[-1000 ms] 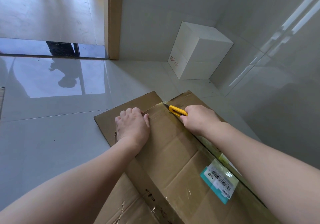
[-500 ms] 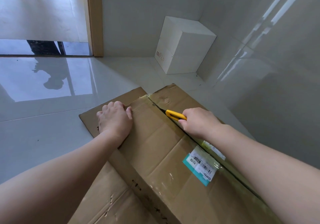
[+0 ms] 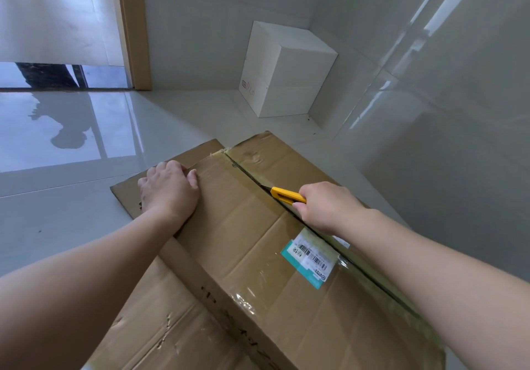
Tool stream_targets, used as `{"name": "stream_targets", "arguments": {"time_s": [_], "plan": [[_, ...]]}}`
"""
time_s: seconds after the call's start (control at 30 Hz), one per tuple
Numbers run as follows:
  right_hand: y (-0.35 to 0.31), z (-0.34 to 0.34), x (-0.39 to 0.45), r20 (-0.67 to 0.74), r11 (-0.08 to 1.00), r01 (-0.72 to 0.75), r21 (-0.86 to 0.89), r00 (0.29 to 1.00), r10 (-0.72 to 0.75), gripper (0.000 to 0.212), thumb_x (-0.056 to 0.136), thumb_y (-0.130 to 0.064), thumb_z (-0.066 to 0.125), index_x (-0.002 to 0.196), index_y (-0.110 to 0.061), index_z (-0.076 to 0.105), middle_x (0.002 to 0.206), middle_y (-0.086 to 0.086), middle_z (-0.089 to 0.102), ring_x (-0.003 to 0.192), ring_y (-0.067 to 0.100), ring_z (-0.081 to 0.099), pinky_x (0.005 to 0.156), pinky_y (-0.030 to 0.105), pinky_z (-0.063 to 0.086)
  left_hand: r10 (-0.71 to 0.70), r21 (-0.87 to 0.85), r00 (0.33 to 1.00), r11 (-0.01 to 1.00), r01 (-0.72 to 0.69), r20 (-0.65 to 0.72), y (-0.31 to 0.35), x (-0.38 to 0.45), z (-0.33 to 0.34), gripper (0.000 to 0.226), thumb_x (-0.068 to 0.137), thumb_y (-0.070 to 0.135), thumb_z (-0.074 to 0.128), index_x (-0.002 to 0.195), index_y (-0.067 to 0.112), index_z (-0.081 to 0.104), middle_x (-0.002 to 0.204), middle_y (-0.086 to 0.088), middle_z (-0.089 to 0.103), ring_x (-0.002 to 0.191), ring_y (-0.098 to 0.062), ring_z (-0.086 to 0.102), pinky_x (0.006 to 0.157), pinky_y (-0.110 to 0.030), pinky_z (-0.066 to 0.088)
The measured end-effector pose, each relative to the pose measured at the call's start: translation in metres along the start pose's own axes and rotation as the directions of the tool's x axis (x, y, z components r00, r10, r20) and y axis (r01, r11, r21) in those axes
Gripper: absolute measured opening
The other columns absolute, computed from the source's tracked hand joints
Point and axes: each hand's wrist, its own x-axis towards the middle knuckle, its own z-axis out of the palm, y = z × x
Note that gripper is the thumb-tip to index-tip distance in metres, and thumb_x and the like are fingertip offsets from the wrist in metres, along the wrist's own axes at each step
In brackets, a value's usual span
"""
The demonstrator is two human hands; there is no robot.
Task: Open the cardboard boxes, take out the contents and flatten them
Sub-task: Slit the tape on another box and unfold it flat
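The brown cardboard box (image 3: 252,235) lies on the pale floor (image 3: 57,212) directly under both forearms, closed along most of its top; the right hand (image 3: 327,207) is curled round a yellow utility knife (image 3: 286,194), whose blade tip sits in the taped centre seam (image 3: 243,169) just ahead of its knuckles; the left hand (image 3: 167,189) presses on the far-left edge of the top flap, its fingers bent over that edge, steadying the box. Beyond the knife the seam looks parted and dark, which suggests that stretch is cut; behind the right wrist the seam runs on toward the body past the shipping label (image 3: 311,258), and whether the tape there is slit I cannot tell. So the job seems early: flaps not yet lifted, contents unseen, no flattening of this box begun; a flat cardboard sheet (image 3: 134,321) lies under the left forearm, perhaps one already done; a white box (image 3: 286,74) stands in the corner well beyond both hands, apparently untouched.
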Motion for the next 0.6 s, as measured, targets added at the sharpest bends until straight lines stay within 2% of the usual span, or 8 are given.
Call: {"name": "stream_targets", "arguments": {"time_s": [0.37, 0.6], "plan": [[0.024, 0.012, -0.031, 0.024, 1.000, -0.027, 0.003, 0.999, 0.027, 0.024, 0.098, -0.042, 0.041, 0.090, -0.022, 0.051, 0.082, -0.002, 0.053, 0.077, 0.021, 0.054, 0.062, 0.030, 0.039, 0.018, 0.027, 1.000, 0.999, -0.018, -0.003, 0.000, 0.000, 0.001, 0.039, 0.096, 0.040, 0.038, 0.115, 0.011, 0.057, 0.116, -0.014, 0.057, 0.113, -0.033, 0.048, 0.097, -0.045, 0.033], [0.037, 0.020, -0.052, 0.032, 0.999, -0.038, -0.010, 0.999, 0.038, 0.021, 0.098, -0.041, 0.041, 0.089, -0.024, 0.049, 0.081, -0.004, 0.050, 0.078, 0.021, 0.051, 0.053, 0.029, 0.031, 0.045, 0.109, 0.999, 0.993, -0.043, -0.016, 0.008, -0.008, -0.002, 0.040, 0.096, 0.038, 0.037, 0.118, 0.008, 0.054, 0.118, -0.017, 0.051, 0.114, -0.035, 0.043, 0.098, -0.047, 0.031]]}}
